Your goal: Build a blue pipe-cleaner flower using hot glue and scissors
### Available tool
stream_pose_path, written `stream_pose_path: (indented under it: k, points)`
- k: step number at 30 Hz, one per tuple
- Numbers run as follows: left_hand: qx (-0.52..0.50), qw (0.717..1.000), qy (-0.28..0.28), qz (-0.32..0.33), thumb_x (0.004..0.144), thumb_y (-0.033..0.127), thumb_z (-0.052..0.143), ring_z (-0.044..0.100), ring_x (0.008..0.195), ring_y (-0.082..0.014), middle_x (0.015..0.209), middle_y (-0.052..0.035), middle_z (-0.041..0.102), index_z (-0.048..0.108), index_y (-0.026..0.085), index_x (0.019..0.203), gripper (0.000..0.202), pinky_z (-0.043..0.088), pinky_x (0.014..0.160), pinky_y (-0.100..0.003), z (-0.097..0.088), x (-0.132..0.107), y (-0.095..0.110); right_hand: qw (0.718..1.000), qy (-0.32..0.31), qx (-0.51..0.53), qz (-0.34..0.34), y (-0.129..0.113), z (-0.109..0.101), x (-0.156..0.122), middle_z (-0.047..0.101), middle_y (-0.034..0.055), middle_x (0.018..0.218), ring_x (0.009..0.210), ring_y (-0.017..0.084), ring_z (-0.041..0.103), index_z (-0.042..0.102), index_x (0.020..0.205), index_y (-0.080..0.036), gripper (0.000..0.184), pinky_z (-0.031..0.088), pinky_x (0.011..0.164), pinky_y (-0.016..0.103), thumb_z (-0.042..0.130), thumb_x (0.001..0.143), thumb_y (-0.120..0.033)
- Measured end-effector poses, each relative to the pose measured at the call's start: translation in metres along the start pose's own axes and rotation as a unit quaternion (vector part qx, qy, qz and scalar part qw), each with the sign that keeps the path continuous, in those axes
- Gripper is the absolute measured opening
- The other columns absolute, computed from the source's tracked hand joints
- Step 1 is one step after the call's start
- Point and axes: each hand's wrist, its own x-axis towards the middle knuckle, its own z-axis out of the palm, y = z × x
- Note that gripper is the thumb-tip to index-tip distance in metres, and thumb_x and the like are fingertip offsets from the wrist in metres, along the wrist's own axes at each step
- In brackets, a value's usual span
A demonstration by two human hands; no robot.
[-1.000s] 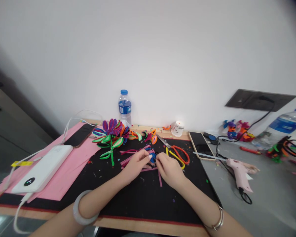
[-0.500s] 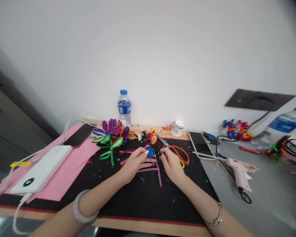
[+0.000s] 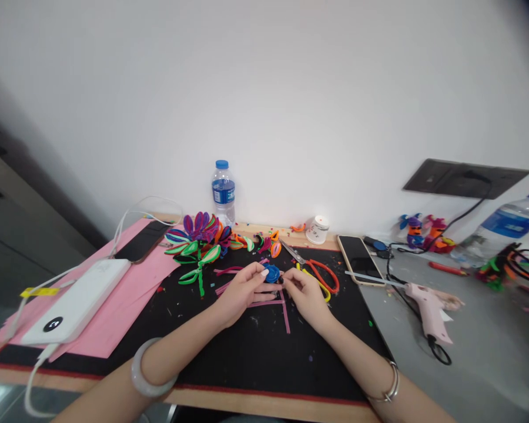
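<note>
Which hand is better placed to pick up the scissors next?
Probably the right: the right hand is close beside the scissors, while the left hand is farther away, holding the blue coil.

We find the blue coil [image 3: 272,272] partly hidden by the left hand [image 3: 241,292], cannot make out whether the right hand [image 3: 307,294] pinches anything, cannot read the tiny writing [image 3: 314,231] on the white cup [image 3: 319,229], and lose the right bottle [image 3: 509,223] past the edge.
</note>
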Motion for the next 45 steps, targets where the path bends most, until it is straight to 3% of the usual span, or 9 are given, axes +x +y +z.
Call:
stream_pose_path:
  k: [8, 16, 23, 27, 32, 35, 39, 42, 45]
  points:
    - [0.043, 0.998, 0.049, -0.001, 0.081, 0.037, 0.051, 0.066, 0.083, -0.0206, 0.107, -0.0088, 0.06, 0.044, 0.018, 0.082, 0.02, 0.05, 0.059, -0.022, -0.005, 0.003, 0.002, 0.995, 0.064, 0.074, 0.035, -0.005, -0.007, 0.001, 0.045, -0.0042, 0.054, 0.047, 0.009, 0.039, 0.05, 0.066, -0.017, 0.019, 0.031, 0.046, 0.021, 0.046, 0.083, -0.026]
    - [0.021, 0.999, 0.038, 0.007, 0.082, 0.039, 0.05, 0.066, 0.083, -0.0214, 0.111, -0.012, 0.061, 0.044, 0.018, 0.083, 0.022, 0.05, 0.06, -0.023, -0.007, 0.004, 0.004, 0.994, 0.091, 0.05, 0.043, -0.004, -0.01, 0.003, 0.048, -0.0024, 0.054, 0.048, 0.011, 0.041, 0.059, 0.072, -0.016, 0.019, 0.032, 0.047, 0.022, 0.049, 0.081, -0.028]
    - [0.014, 0.999, 0.046, 0.014, 0.081, 0.038, 0.052, 0.067, 0.079, -0.0193, 0.111, -0.0119, 0.061, 0.046, 0.018, 0.084, 0.022, 0.051, 0.062, -0.024, -0.008, 0.003, 0.005, 0.989, 0.125, 0.065, 0.039, 0.0, -0.01, 0.005, 0.051, -0.002, 0.062, 0.053, 0.011, 0.044, 0.049, 0.066, -0.018, 0.014, 0.036, 0.052, 0.022, 0.054, 0.077, -0.025]
    - [0.002, 0.999, 0.051, 0.008, 0.08, 0.037, 0.053, 0.066, 0.077, -0.0171, 0.11, -0.0114, 0.062, 0.048, 0.018, 0.087, 0.021, 0.051, 0.062, -0.024, -0.009, 0.004, 0.005, 0.995, 0.104, -0.004, 0.007, -0.002, -0.014, 0.004, 0.042, -0.0044, 0.055, 0.05, 0.01, 0.039, 0.046, 0.063, -0.018, 0.022, 0.031, 0.048, 0.021, 0.044, 0.084, -0.026]
    - [-0.011, 0.998, 0.054, 0.006, 0.08, 0.037, 0.053, 0.066, 0.073, -0.0155, 0.107, -0.0101, 0.063, 0.049, 0.018, 0.087, 0.021, 0.05, 0.061, -0.023, -0.009, 0.004, 0.005, 0.989, 0.098, -0.107, -0.015, -0.001, -0.018, 0.004, 0.051, -0.0012, 0.057, 0.054, 0.012, 0.047, 0.06, 0.071, -0.017, 0.024, 0.035, 0.052, 0.023, 0.042, 0.085, -0.026]
    - [-0.011, 0.998, 0.055, 0.009, 0.08, 0.036, 0.054, 0.066, 0.071, -0.0148, 0.106, -0.0097, 0.063, 0.049, 0.018, 0.086, 0.02, 0.05, 0.061, -0.023, -0.009, 0.004, 0.005, 0.986, 0.1, -0.117, -0.062, 0.0, -0.019, 0.006, 0.062, 0.004, 0.079, 0.073, 0.017, 0.057, 0.065, 0.095, -0.018, 0.025, 0.044, 0.068, 0.027, 0.042, 0.084, -0.02]
    - [-0.004, 0.998, 0.058, 0.012, 0.079, 0.037, 0.054, 0.066, 0.071, -0.015, 0.105, -0.0094, 0.063, 0.049, 0.018, 0.085, 0.02, 0.05, 0.061, -0.024, -0.009, 0.004, 0.005, 0.981, 0.103, -0.127, -0.107, 0.003, -0.02, 0.009, 0.056, 0.0066, 0.118, 0.108, 0.019, 0.051, 0.057, 0.115, -0.023, 0.039, 0.037, 0.093, 0.035, 0.039, 0.082, -0.012]
    - [0.0, 0.998, 0.054, 0.013, 0.079, 0.036, 0.054, 0.066, 0.071, -0.0149, 0.103, -0.0082, 0.063, 0.048, 0.018, 0.084, 0.02, 0.05, 0.061, -0.024, -0.009, 0.003, 0.005, 0.978, 0.112, -0.142, -0.104, 0.004, -0.021, 0.009, 0.056, 0.0075, 0.118, 0.109, 0.02, 0.05, 0.061, 0.108, -0.022, 0.035, 0.036, 0.095, 0.037, 0.041, 0.082, -0.013]
    - [0.002, 0.999, 0.05, 0.013, 0.079, 0.035, 0.055, 0.065, 0.069, -0.0142, 0.095, -0.0051, 0.063, 0.048, 0.018, 0.083, 0.018, 0.049, 0.059, -0.023, -0.008, 0.003, 0.005, 0.972, 0.13, -0.165, -0.107, 0.002, -0.021, 0.009, 0.059, 0.0078, 0.109, 0.103, 0.021, 0.051, 0.067, 0.082, -0.02, 0.019, 0.038, 0.091, 0.037, 0.048, 0.08, -0.016]
